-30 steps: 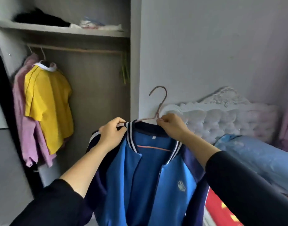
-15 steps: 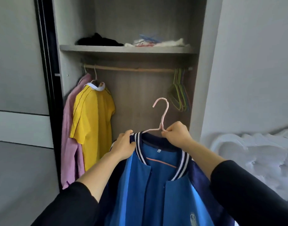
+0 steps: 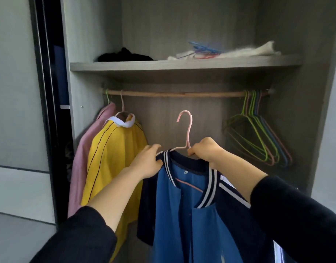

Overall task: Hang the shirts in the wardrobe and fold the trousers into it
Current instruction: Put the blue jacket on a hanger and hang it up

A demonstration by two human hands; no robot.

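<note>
Short of rail (image 3: 174, 94) — left hand (image 3: 147, 163) pinches blue shirt (image 3: 184, 205) collar, right hand (image 3: 206, 150) clasps pink hanger (image 3: 188, 130); slack grip risks a drop.

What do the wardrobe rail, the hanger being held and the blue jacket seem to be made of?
Rail: probably wood, matt tan, slightly uneven. Pink hanger, gripped by the right hand: thin wire, likely plastic-coated, smooth. Blue jacket, held by the left hand: soft fabric, draping, ribbed striped collar.

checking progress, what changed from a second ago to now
The person turned to face the wardrobe, bringing the blue jacket on its pink hanger toward the rail. Left hand and right hand keep their grip; the yellow shirt still hangs at left.
</note>
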